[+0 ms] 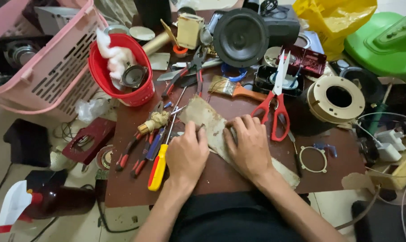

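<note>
both hands are down on a worn, dirty grey sheet (212,123) lying diagonally across the middle of the brown table (239,179). left hand (187,152) has its fingers curled and pressed onto the sheet's left edge; can't tell if it's pinching anything under there. right hand (250,143) is spread a bit, fingertips pushing down on the sheet right next to the left one, hands nearly touching.

at 9 o'clock from the left hand, just beside it, is a screwdriver with a yellow and red handle (158,166), and past that some red-handled pliers (127,154). at 1 o'clock from the right hand sit red-handled scissors (277,103), blades pointing away from the person. at 12 o'clock there's a paintbrush with an orange handle (236,89), and further up a big black speaker cone (241,38). at 10 o'clock is a red bucket (122,71), with a pink basket (50,67) beyond it. at 3 o'clock a thin pale ring (313,159) lies flat, and a tan round part with a hole (336,99) sits at 2 o'clock.
</note>
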